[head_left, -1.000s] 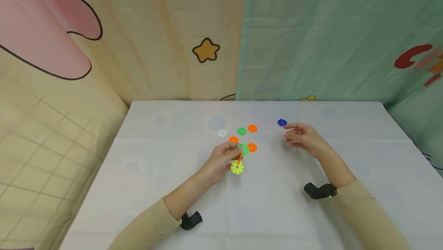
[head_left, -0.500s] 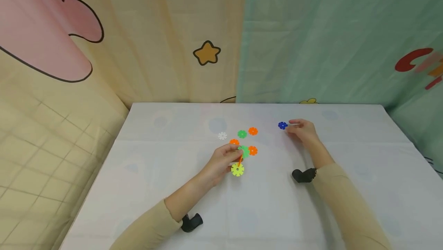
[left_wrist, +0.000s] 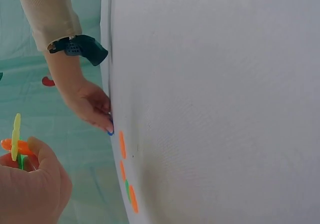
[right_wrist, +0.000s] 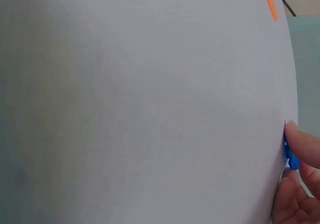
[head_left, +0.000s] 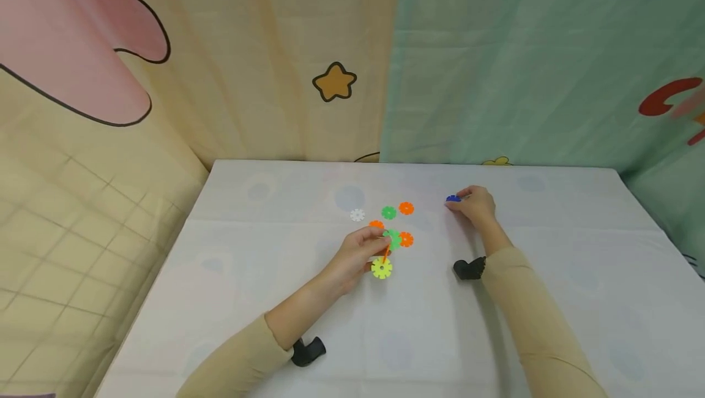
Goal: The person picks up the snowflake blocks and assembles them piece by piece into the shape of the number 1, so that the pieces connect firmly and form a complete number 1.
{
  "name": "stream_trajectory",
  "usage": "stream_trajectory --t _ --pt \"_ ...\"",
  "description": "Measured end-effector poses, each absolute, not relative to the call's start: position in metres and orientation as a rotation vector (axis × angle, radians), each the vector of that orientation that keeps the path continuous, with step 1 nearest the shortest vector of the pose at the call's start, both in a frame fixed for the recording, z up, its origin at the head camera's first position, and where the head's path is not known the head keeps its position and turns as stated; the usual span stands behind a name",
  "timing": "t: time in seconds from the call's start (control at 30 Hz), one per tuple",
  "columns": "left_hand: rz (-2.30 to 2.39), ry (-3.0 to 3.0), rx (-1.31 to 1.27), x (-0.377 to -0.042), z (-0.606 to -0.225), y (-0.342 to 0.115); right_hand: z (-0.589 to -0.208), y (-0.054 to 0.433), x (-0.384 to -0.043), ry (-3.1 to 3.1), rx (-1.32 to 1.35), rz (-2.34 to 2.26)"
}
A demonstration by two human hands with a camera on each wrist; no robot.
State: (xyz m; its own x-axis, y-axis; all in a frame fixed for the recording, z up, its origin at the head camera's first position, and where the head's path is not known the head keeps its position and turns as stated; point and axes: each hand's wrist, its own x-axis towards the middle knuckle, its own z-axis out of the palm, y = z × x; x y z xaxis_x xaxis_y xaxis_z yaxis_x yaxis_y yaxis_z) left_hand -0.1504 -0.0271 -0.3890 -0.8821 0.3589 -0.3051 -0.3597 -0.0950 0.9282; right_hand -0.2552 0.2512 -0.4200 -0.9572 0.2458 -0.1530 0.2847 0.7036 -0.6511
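Observation:
In the head view my left hand (head_left: 352,257) holds several notched plastic discs joined together: a green disc (head_left: 393,239), an orange disc (head_left: 386,255) seen edge-on, and a yellow disc (head_left: 382,267) at the near end. The left wrist view shows the same yellow disc (left_wrist: 16,136) edge-on above the thumb. Toward the table's far right, my right hand (head_left: 477,207) pinches a blue notched disc (head_left: 453,198) between thumb and fingers. That blue disc (right_wrist: 291,156) appears tilted in the right wrist view, at the thumb, close to the tabletop.
Beyond my left hand lie a white disc (head_left: 357,215), a loose green disc (head_left: 388,212), and orange discs, one at the back (head_left: 406,208) and another nearer (head_left: 406,239). They lie flat on the white-covered table (head_left: 264,263). A printed curtain (head_left: 275,49) hangs behind the table's far edge.
My right hand has moved left and away from me to the blue disc, has taken hold of it and tilted it. My left hand stays almost still with the joined discs.

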Motion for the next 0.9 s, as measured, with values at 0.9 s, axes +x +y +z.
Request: stream_trajectory --t 0.9 --pt "2.007 1.745 -0.019 -0.149 -0.388 -0.025 -0.418 0.260 -0.240 2.471 0.258 -1.541"
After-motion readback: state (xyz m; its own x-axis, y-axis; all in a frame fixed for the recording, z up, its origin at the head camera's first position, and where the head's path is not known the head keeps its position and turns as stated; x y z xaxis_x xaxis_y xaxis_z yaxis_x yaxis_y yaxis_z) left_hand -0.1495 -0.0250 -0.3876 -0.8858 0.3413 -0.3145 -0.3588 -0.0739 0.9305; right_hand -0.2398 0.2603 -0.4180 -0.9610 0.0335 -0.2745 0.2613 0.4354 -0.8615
